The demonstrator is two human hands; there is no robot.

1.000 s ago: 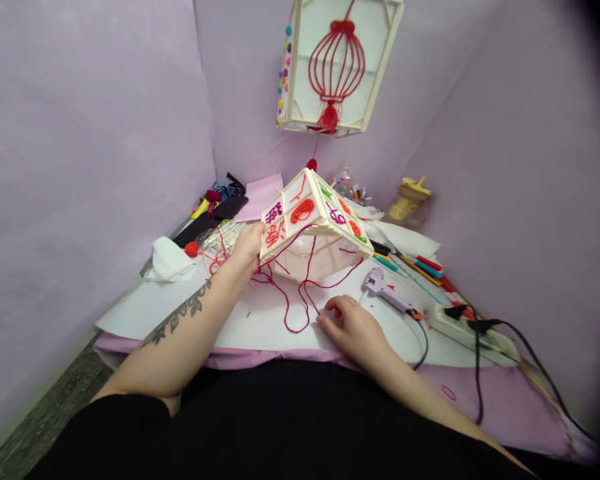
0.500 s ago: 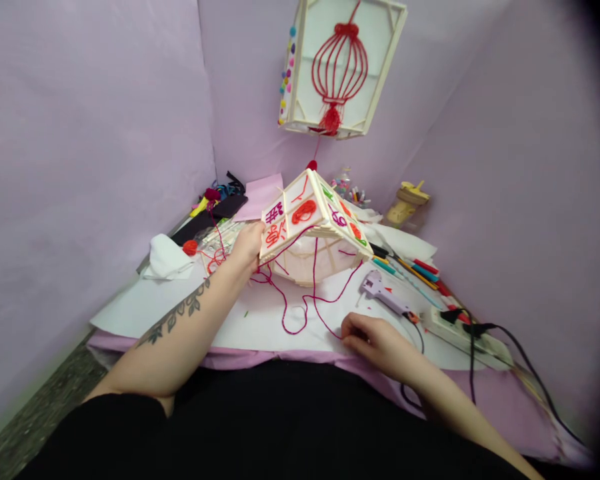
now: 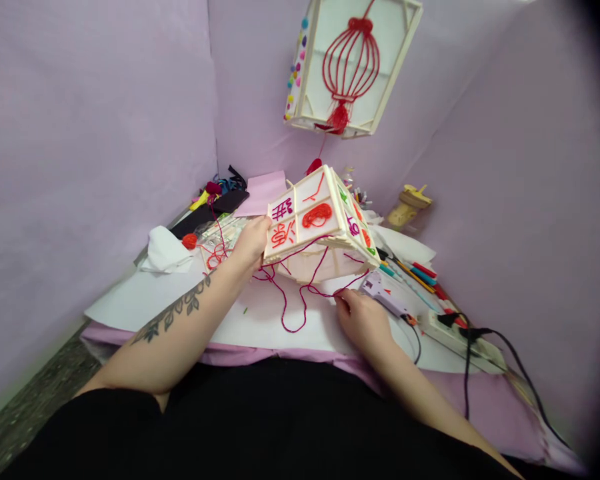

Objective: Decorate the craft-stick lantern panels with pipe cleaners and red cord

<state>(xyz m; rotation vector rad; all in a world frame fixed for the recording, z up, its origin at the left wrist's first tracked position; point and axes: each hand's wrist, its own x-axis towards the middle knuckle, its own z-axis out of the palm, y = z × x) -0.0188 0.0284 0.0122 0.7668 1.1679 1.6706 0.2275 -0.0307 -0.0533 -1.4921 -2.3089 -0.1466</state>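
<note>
My left hand [image 3: 254,241] is closed on the left edge of a lantern [image 3: 305,230] made of pale sticks and white panels. Red, purple and green yarn designs decorate its panels. The lantern is tilted, and its open underside faces me. Magenta yarn [image 3: 306,313] hangs from its lower edge and loops across the white table covering. Low on the right, my right hand [image 3: 363,320] pinches a length of this yarn between thumb and fingers. A purple glue gun [image 3: 384,295] lies just beyond that hand.
A larger lantern [image 3: 353,73] hangs above. On the right are markers [image 3: 424,272] and a power strip [image 3: 463,341] with black cables. At left lie a white cloth [image 3: 166,251], an orange-red yarn ball [image 3: 189,241] and craft scraps. Purple walls stand around the table.
My right hand has moved up and slightly left, nearer the lantern, with the yarn still pinched. The held lantern has turned slightly and sits a little further right in view.
</note>
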